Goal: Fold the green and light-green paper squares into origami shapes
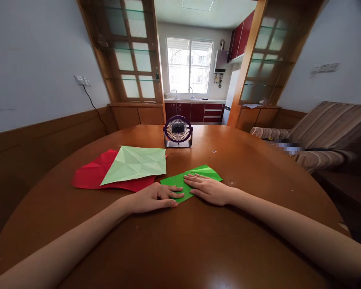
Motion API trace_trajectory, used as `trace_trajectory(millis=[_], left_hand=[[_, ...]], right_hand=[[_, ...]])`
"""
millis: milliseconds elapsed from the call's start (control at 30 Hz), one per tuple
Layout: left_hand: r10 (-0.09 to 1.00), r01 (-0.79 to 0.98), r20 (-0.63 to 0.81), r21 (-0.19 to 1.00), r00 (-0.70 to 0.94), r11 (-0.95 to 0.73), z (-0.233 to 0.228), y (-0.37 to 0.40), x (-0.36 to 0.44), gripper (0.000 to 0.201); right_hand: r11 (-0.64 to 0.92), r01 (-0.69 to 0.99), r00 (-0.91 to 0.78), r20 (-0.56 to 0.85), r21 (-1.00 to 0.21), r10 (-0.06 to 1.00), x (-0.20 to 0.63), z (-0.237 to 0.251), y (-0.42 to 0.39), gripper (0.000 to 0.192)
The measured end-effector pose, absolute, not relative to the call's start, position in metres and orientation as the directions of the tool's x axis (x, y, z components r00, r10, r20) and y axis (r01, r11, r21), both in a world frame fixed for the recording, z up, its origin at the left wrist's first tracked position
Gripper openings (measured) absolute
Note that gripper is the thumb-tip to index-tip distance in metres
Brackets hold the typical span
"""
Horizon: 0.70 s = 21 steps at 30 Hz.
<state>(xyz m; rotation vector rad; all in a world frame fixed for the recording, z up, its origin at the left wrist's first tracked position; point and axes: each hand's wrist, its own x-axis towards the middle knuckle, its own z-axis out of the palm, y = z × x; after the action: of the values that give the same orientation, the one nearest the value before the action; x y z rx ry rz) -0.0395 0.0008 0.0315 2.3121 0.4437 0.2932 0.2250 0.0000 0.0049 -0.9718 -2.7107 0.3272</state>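
A bright green sheet of paper (178,180), folded over, lies on the table in front of me. My left hand (158,196) rests on its left part, with the fingers apart and the thumb along the near edge. Across its middle and right part my right hand (206,188) lies flat, fingers stretched out. The far right portion of the green paper shows creases. Just beyond my left hand, a creased pale green sheet (138,162) lies on top of red paper (92,172), covering much of it.
A small purple desk fan (178,130) stands toward the far side of the round wooden table (180,245). A tiny pale scrap (213,151) lies right of the fan. A striped armchair (327,124) is beyond the table's right edge.
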Motion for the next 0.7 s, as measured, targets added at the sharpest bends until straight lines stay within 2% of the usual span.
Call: trace_trajectory(millis=[233, 467, 633, 700], left_hand=[[0.394, 0.216, 0.072, 0.74, 0.916, -0.637, 0.034, 0.0, -0.04, 0.043], [0.39, 0.262, -0.016, 0.767, 0.921, -0.586, 0.036, 0.007, -0.051, 0.028], [0.376, 0.234, -0.042, 0.845, 0.926, -0.482, 0.037, 0.013, -0.056, 0.031], [0.401, 0.23, -0.054, 0.884, 0.914, -0.406, 0.037, 0.014, -0.056, 0.037]], right_hand=[[0.73, 0.631, -0.72, 0.151, -0.262, 0.677, 0.222, -0.005, 0.032, 0.058], [0.738, 0.632, -0.722, 0.166, -0.237, 0.671, 0.224, -0.008, 0.03, 0.059], [0.734, 0.639, -0.718, 0.166, -0.23, 0.676, 0.224, -0.01, 0.031, 0.06], [0.732, 0.643, -0.714, 0.168, -0.225, 0.68, 0.224, -0.011, 0.031, 0.061]])
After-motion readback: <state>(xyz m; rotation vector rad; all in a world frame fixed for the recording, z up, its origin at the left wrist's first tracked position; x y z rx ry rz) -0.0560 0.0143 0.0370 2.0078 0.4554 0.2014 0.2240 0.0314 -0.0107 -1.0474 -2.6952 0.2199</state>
